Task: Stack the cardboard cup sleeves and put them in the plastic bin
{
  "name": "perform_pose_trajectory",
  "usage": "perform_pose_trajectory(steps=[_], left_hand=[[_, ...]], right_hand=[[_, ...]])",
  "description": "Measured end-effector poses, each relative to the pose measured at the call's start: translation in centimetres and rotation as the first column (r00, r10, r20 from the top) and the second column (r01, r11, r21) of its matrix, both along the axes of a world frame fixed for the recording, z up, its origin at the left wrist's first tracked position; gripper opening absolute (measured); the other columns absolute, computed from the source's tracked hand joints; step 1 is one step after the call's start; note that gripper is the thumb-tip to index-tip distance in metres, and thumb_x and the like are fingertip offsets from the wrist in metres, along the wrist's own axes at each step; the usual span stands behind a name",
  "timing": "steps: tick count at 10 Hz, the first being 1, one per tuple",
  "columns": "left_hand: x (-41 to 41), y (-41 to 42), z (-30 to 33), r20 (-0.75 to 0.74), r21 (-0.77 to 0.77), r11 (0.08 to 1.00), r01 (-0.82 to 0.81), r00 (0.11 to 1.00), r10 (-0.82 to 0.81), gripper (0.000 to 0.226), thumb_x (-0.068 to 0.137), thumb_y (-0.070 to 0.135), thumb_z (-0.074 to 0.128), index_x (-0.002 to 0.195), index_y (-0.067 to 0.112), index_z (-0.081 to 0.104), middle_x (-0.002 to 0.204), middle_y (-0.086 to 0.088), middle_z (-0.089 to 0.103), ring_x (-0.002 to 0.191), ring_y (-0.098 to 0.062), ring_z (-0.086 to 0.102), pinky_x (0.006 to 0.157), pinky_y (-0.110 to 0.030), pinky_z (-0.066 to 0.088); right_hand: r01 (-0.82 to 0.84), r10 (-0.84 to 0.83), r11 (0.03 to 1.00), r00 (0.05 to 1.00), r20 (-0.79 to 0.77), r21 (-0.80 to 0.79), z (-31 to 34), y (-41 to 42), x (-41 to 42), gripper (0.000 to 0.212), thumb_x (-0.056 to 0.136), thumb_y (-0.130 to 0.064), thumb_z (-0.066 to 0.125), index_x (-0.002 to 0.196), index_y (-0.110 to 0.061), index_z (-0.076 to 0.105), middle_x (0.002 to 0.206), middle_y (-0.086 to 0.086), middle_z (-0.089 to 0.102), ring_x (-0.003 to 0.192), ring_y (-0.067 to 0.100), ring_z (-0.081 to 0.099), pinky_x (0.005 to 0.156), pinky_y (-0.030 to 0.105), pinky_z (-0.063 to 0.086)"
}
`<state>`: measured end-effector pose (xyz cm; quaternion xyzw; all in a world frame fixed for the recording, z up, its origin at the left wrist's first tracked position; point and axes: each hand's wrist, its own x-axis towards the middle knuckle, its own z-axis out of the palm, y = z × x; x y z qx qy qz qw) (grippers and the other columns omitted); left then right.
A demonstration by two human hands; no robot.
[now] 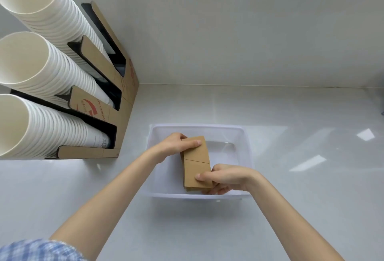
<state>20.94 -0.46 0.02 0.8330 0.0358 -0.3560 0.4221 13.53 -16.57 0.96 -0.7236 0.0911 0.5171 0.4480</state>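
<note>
I see a pale glossy counter point(291, 208) running back to a wall. On it sits a clear plastic bin point(248, 157) near the middle, and a cardboard cup holder point(122, 103) stands at the left against the wall.

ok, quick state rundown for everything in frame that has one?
cardboard sleeves: flat, stacked, held over the bin
plastic bin: open, no lid, looks empty
left hand: gripping stack's far end
right hand: gripping stack's near end
paper cups: nested in three stacks, in holder
cup holder: upright against wall
</note>
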Motion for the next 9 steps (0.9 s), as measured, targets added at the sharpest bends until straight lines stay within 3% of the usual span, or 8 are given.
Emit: perform_pose_trajectory(steps=[3, 6, 9], left_hand=[[-0.6, -1.2, -0.8, 0.025, -0.018, 1.000, -0.020, 0.999, 0.020, 0.063, 0.075, 0.047, 0.062, 0.123, 0.010, 0.046, 0.117, -0.003, 0.054, 0.103, -0.018, 0.051, 0.088, -0.026, 0.040], [-1.2, -0.6, -0.4, 0.067, -0.033, 0.999, -0.006, 0.998, 0.008, 0.072, 0.081, 0.050, 0.052, 0.136, 0.010, 0.029, 0.145, -0.008, 0.036, 0.130, -0.023, 0.038, 0.102, -0.030, 0.032], [-2.3, 0.6, 2.8, 0.190, -0.019, 0.999, -0.031, 0.981, 0.034, 0.061, 0.085, 0.044, 0.049, 0.135, 0.011, 0.033, 0.145, -0.009, 0.036, 0.132, -0.022, 0.037, 0.106, -0.033, 0.031]], right_hand=[[-0.051, 0.052, 0.997, 0.998, 0.017, -0.056, -0.1, 0.2, 0.1, 0.030, 0.086, -0.047, 0.049, 0.100, -0.020, 0.055, 0.100, 0.002, 0.061, 0.088, 0.017, 0.059, 0.086, 0.028, 0.042], [0.005, 0.009, 0.995, 0.990, 0.140, -0.101, 0.2, -0.4, -0.1, 0.056, 0.085, -0.055, 0.045, 0.117, -0.010, 0.058, 0.121, 0.005, 0.065, 0.104, 0.014, 0.062, 0.092, 0.030, 0.047], [0.104, 0.000, 0.959, 0.929, 0.369, -0.263, 3.2, -0.3, -0.7, 0.062, 0.090, -0.049, 0.041, 0.134, -0.006, 0.040, 0.142, 0.008, 0.044, 0.128, 0.023, 0.044, 0.104, 0.031, 0.035]])
